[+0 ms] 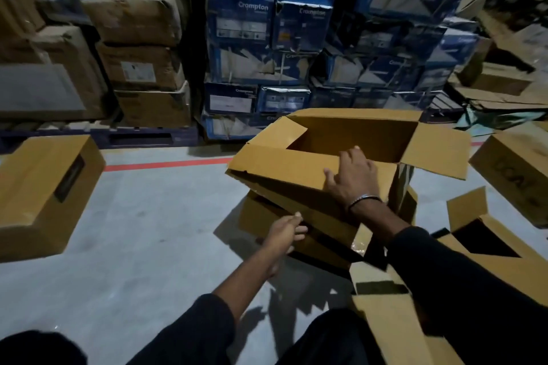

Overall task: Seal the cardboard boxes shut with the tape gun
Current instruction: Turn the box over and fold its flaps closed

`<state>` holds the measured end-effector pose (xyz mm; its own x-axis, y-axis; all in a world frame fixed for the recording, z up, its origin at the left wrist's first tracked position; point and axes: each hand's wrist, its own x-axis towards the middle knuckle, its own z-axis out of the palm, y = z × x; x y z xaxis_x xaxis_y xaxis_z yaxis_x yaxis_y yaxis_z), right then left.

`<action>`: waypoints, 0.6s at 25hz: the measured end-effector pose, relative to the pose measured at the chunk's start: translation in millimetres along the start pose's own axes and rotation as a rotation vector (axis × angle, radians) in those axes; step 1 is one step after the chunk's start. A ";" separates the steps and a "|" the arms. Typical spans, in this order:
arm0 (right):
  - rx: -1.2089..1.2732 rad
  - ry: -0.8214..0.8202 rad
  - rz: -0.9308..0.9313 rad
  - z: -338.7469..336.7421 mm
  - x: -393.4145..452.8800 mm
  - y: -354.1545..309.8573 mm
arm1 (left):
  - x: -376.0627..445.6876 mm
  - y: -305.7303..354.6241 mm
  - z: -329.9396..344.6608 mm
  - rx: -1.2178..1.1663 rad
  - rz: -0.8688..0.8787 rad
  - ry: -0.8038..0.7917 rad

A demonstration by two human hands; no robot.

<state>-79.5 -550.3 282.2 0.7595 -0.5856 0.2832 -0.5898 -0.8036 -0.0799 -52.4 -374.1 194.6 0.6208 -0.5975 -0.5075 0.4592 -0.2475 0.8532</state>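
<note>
In front of the blue carton stack, our open cardboard box lies tilted on the grey floor, flaps still unsealed. Our right hand lies flat on its near flap, fingers spread, grip released. Our left hand reaches just below the box, fingers straight, grasping nothing. Left of the box sits a closed carton.

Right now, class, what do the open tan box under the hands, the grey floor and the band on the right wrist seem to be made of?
Open tan box: corrugated cardboard, matte; creased flaps and raw cut edges show it.
Grey floor: probably smooth sealed concrete, with a faint sheen and a painted red line.
Thin wrist band: looks metallic, since it glints pale, though that is uncertain.
</note>
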 end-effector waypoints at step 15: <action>-0.131 -0.214 0.137 -61.7 54.9 18.2 | 114.2 28.7 95.5 -0.623 -0.130 0.100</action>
<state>-65.4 -590.5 355.3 0.7024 -0.7084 0.0689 -0.7111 -0.7027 0.0244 -29.0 -522.3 172.7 0.5775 -0.5115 -0.6363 0.7991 0.1944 0.5690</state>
